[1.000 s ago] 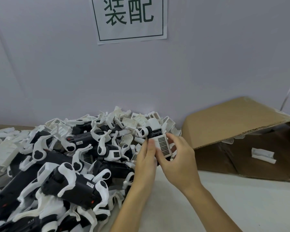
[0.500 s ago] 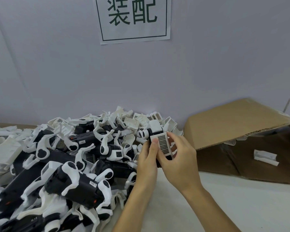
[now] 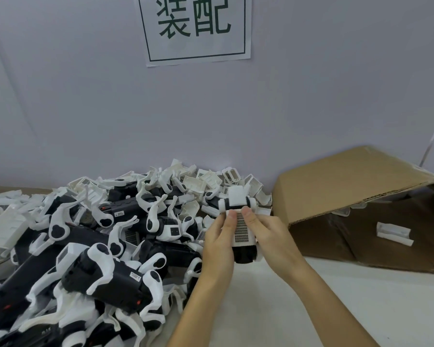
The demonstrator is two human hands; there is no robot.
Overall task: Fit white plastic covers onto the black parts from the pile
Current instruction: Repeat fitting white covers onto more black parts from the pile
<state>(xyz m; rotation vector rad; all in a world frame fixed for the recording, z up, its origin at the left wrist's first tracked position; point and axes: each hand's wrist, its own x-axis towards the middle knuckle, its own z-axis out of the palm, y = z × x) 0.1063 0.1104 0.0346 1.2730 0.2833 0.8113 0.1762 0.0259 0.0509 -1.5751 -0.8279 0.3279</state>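
Observation:
Both hands hold one black part (image 3: 244, 254) just right of the pile. A white perforated cover (image 3: 241, 231) lies on its top face. My left hand (image 3: 219, 242) grips the part from the left, thumb pressing the cover's far end. My right hand (image 3: 271, 236) grips it from the right, thumb beside the left one. White end pieces (image 3: 237, 197) stick out beyond the fingers. The pile of black parts and white covers (image 3: 98, 246) fills the left half of the table.
An open cardboard box (image 3: 348, 191) lies on its side at the right, with a white cover (image 3: 393, 232) inside. A white table surface (image 3: 361, 309) spreads in front. A grey wall with a paper sign (image 3: 196, 28) stands behind.
The held part has tilted so its grille face and black near end show more. Both thumbs now sit together on the cover's far end.

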